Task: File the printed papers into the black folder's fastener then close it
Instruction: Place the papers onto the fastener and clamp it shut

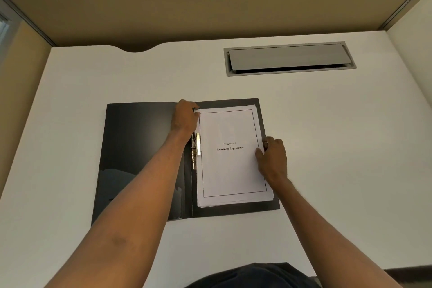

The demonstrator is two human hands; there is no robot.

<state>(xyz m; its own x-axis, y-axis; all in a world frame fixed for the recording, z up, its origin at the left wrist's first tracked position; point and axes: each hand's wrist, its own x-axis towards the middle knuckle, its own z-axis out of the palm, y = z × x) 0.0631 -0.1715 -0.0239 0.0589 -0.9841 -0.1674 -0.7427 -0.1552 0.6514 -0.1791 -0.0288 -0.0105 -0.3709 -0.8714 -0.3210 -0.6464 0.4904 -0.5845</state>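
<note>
**Paper stack held on the open folder**

On the white desk (327, 124) the black folder (140, 147) lies open. The printed papers (231, 170) rest on its right half, beside the metal fastener (196, 147). The left hand (184, 117) pinches the stack's top-left corner; the right hand (272, 159) grips its right edge.

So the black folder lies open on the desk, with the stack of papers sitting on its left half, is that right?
Not quite. The head view shows the black folder open on the desk, but the papers sit on its right half, held by the left hand and the right hand.
</note>
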